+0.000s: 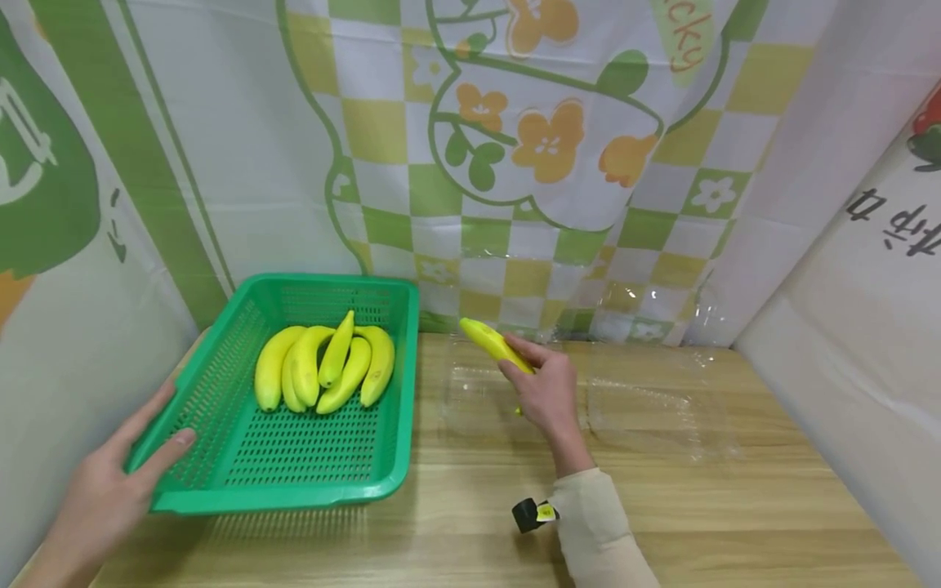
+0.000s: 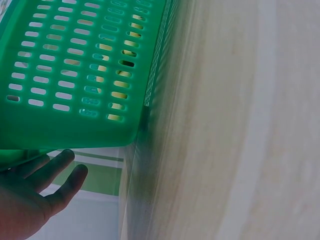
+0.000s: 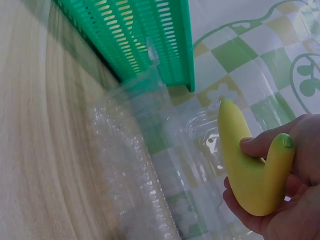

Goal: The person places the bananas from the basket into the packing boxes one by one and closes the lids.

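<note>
My left hand point(image 1: 110, 498) holds the left rim of a green plastic basket point(image 1: 294, 496), its thumb over the edge. Seen in the left wrist view, the fingers of that hand point(image 2: 62, 175) reach under the rim. Several yellow bananas point(image 1: 338, 392) lie inside, toward the back. Right of the basket, my right hand point(image 1: 547, 392) grips a single banana point(image 1: 488, 339). Its thumb and fingers wrap the middle of this curved banana point(image 3: 245, 175) in the right wrist view, both ends sticking out. Below it stands a clear plastic container point(image 1: 639, 400) with its lid raised at the back.
The wooden table point(image 1: 735, 523) meets a checked, flower-printed cloth point(image 1: 515, 204) behind the basket and container. A pale printed cloth wall point(image 1: 867, 327) closes off the right side. A black strap piece point(image 1: 525, 514) with a yellow label sticks out at the right wrist.
</note>
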`<state>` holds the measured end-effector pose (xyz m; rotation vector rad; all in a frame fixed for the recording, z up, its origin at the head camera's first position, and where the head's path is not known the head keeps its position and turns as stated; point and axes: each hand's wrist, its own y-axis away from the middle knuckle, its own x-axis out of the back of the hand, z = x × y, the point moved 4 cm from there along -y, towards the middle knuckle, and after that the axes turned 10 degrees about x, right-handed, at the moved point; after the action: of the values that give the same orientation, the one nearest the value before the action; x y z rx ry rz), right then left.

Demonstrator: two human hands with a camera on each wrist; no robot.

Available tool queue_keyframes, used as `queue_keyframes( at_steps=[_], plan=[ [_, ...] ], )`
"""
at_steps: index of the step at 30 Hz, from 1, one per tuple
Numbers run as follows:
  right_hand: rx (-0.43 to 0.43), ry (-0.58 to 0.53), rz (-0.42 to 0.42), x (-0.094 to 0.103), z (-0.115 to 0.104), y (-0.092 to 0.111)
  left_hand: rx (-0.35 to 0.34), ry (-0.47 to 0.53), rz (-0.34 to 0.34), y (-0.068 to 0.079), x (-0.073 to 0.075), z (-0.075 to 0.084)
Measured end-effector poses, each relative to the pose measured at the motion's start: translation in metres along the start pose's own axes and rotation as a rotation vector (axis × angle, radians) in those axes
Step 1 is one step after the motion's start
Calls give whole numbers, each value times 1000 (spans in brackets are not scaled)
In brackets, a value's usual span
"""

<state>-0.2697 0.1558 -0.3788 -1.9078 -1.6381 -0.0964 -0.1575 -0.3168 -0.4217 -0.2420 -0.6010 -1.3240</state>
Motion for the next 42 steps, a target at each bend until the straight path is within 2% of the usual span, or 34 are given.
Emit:
queue_keyframes(
  at_steps=[7,9,13,20,34,39,42],
  plan=[
    [75,73,-16,-3,5,-4,26,-10,1,0,0,2],
    [101,100,-36,-5,7,-4,28,-16,3,0,0,1],
    [101,149,-90,-10,11,-3,28,-26,5,-1,0,1],
    [27,209,-135,-15,19,-3,23,-24,-2,-1,0,2],
    [-34,346,-223,-23,28,-4,24,-1,5,0,-1,0],
    [-66,367,-251,-25,29,-4,17,9,4,1,0,-1],
    [-114,359,-284,-25,31,-3,16,8,4,0,0,-1]
  ],
)
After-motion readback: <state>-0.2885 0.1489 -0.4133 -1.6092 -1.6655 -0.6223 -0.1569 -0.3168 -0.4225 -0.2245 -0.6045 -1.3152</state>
